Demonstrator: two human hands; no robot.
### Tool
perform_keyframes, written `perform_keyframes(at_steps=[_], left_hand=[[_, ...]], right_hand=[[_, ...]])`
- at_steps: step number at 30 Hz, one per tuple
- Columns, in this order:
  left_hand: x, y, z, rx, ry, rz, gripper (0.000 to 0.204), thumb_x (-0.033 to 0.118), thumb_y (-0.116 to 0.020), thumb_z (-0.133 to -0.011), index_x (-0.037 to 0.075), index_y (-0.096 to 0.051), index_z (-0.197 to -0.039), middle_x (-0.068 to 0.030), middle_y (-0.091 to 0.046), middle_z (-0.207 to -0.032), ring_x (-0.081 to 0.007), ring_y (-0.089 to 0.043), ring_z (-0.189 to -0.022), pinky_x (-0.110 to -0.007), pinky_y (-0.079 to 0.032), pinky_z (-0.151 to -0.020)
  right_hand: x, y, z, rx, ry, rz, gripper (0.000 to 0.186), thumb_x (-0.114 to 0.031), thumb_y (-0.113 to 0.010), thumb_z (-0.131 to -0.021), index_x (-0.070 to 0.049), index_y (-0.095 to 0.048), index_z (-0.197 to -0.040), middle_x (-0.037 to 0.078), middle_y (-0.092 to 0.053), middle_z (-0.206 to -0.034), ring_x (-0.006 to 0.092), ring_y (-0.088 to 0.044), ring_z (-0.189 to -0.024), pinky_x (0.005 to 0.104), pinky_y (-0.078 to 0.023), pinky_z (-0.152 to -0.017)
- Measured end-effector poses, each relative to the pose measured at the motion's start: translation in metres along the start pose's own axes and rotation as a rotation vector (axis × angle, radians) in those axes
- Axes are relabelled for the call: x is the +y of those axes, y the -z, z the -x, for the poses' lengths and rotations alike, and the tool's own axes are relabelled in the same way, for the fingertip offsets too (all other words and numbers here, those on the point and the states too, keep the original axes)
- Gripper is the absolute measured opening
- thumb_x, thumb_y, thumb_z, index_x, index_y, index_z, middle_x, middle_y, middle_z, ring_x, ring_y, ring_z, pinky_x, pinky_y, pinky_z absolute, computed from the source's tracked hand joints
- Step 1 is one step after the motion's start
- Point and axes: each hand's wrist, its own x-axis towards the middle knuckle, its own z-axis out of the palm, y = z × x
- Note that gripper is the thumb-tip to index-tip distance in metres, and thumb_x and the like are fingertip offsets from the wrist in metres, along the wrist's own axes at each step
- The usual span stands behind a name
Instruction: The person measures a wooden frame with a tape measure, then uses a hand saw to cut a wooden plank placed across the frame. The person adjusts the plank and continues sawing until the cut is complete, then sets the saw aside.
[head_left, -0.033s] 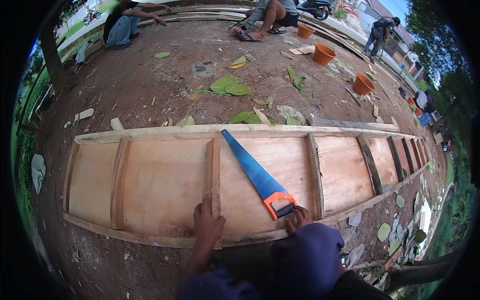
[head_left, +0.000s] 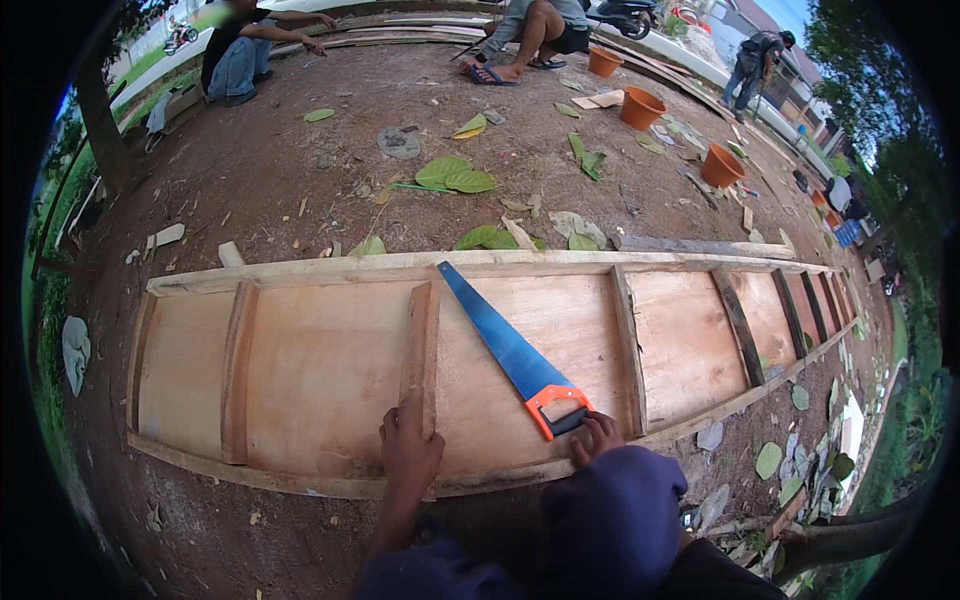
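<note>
One wooden frame (head_left: 560, 259) lying on bare ground (head_left: 230, 190); best kept flat, no shifting. Plywood panel (head_left: 320, 380) inside it: avoid leaning hard mid-span, likely springy. Far rail (head_left: 330, 265) and near rail (head_left: 280, 479): use both as square reference. Middle crosspiece (head_left: 419, 345) set across the panel, just left of the saw (head_left: 515, 350), possibly unfixed; keep at right angles to both rails, check seating at each end. Saw flat-side down, slanting over the panel, tip at the far rail, handle toward the near one; mind the blade when pressing. Left grip (head_left: 411, 450) wrapped round the near end of the middle crosspiece; hold firm, press straight down, no twist. Right grip (head_left: 597, 437) curled at the saw's handle, touching by the look of it; closed on it or not, can't tell. Counts: frame, 1; long rails, 2; crosspieces, end piece included, about 9, too bunched at far right for certainty; saw, 1; orange buckets (head_left: 642, 110), 3 distinct, further orange shapes at right too small for counting; grips, 2; leaves (head_left: 440, 170), many, uncounted.
</note>
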Motion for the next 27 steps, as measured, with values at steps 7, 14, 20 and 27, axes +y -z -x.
perform_keyframes(at_steps=[7, 14, 20, 27], left_hand=[[-0.018, 0.011, -0.007, 0.025, -0.027, -0.162, 0.082, 0.022, -0.077, -0.079, -0.001, -0.04, -0.148, -0.0261, -0.046, -0.142, -0.046, -0.048, -0.129, -0.054, -0.045, -0.106], [-0.036, 0.002, -0.044, -0.057, 0.201, 0.131, 0.087, 0.037, -0.076, -0.089, -0.005, -0.035, -0.153, -0.0314, -0.053, -0.142, -0.0447, -0.054, -0.131, -0.048, -0.045, -0.109], [-0.053, -0.019, -0.073, -0.006, 0.17, 0.11, 0.096, 0.04, -0.08, -0.084, -0.003, -0.032, -0.155, -0.0356, -0.054, -0.141, -0.0464, -0.056, -0.131, -0.048, -0.046, -0.108], [-0.002, -0.008, -0.057, -0.073, 0.143, -0.18, 0.107, 0.04, -0.087, -0.074, 0.0, -0.029, -0.155, -0.0334, -0.062, -0.13, -0.0502, -0.061, -0.12, -0.052, -0.051, -0.102]], right_hand=[[0.004, -0.011, 0.0, -0.016, -0.041, -0.027, 0.052, -0.031, -0.077, -0.086, -0.004, -0.062, -0.128, 0.016, -0.058, -0.136, 0.036, -0.053, -0.131, 0.0466, -0.047, -0.108], [0.0, -0.001, 0.001, 0.015, -0.043, -0.011, 0.051, -0.03, -0.078, -0.083, -0.007, -0.064, -0.127, 0.012, -0.059, -0.136, 0.0345, -0.055, -0.13, 0.0453, -0.049, -0.107], [-0.003, 0.0, 0.0, -0.048, -0.141, -0.036, 0.065, -0.05, -0.067, -0.091, -0.012, -0.054, -0.141, 0.015, -0.048, -0.15, 0.0349, -0.046, -0.14, 0.0496, -0.042, -0.112], [-0.001, 0.009, -0.004, -0.136, -0.16, 0.02, 0.078, -0.055, -0.059, -0.095, -0.011, -0.038, -0.156, 0.018, -0.035, -0.161, 0.0348, -0.033, -0.15, 0.0513, -0.033, -0.119]])
